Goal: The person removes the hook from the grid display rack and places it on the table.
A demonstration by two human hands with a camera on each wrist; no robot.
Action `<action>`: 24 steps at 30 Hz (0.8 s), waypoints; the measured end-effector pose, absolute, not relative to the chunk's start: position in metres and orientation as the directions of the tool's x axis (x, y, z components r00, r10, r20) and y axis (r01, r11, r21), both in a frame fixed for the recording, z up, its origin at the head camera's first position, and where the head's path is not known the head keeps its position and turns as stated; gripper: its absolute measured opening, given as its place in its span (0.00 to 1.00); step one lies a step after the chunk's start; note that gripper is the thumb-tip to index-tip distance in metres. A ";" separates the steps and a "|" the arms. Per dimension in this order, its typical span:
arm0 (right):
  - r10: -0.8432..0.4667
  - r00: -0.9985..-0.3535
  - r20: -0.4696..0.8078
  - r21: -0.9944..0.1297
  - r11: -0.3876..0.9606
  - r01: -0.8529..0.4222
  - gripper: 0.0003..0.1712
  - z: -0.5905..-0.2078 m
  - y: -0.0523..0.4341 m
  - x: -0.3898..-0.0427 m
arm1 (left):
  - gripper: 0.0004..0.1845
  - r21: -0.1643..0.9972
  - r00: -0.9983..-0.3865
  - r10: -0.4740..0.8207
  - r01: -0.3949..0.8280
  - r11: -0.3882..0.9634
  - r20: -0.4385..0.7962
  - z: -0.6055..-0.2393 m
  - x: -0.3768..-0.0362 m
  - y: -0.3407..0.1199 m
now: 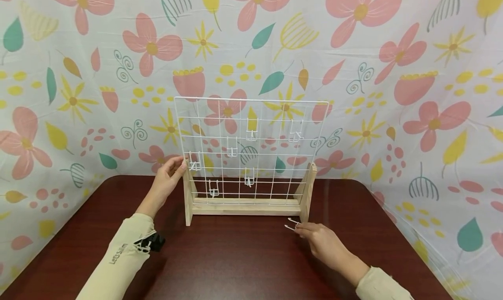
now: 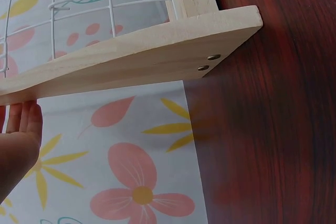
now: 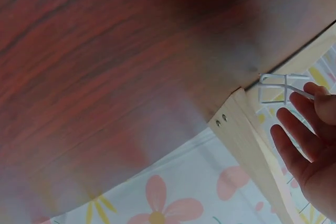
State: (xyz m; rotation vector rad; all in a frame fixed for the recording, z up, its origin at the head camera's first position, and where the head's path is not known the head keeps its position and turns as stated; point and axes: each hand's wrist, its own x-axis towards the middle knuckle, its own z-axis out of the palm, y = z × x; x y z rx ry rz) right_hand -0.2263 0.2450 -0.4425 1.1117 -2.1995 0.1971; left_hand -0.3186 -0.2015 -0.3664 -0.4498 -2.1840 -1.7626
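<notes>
Hook [image 1: 291, 225] in rt hand [image 1: 320, 241], dark wood table [image 1: 243, 260]

Wooden stand foot [image 2: 142, 51] crosses frame, two screws [image 2: 208, 62] at its 3 o'clock end — white wire grid [image 2: 84, 3] at 12. Left hand [image 2: 18, 140] at 9 touches foot's end. Worktop [image 2: 273, 119] — dark red, 3 o'clock.
</notes>
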 end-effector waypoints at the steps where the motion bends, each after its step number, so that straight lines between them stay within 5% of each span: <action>1: -0.669 -0.423 0.611 0.157 0.626 -0.764 0.18 -0.443 0.245 -0.227 | 0.23 0.884 -0.906 0.056 0.422 0.200 0.419 -0.366 -0.319 -0.201; 24: -0.718 -0.454 0.528 0.187 0.619 -0.763 0.14 -0.449 0.243 -0.221 | 0.25 0.882 -0.909 0.057 0.415 0.224 0.413 -0.365 -0.318 -0.201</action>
